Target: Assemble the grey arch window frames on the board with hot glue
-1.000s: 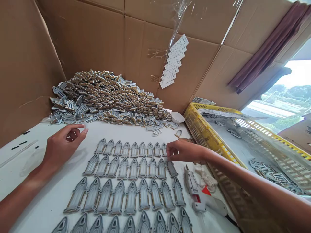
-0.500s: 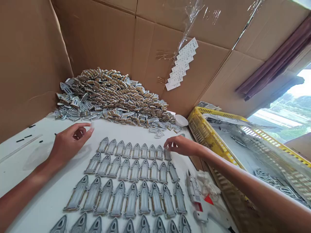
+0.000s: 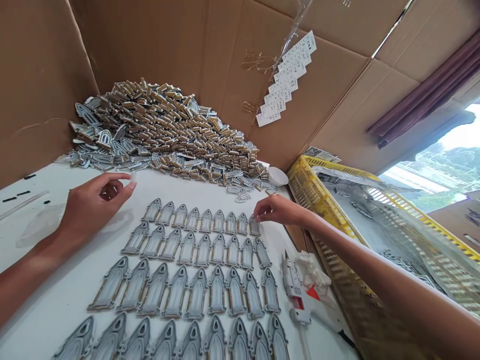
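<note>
Several rows of grey arch-shaped window pieces lie flat on a white table. My right hand reaches over the top row's right end, its fingertips curled down beside the last piece. My left hand hovers left of the rows with fingers loosely curled, thumb and forefinger pinching a small pale bit. A big heap of the same pieces lies at the back against the cardboard.
Cardboard walls enclose the table at back and left. A white glue gun lies right of the rows beside crumpled white material. A yellow plastic crate stands at the right. A small white cup sits by the heap.
My right hand moved up from the second row's right end to the top row's right end. The left hand stayed about where it was. The view shifted slightly.
</note>
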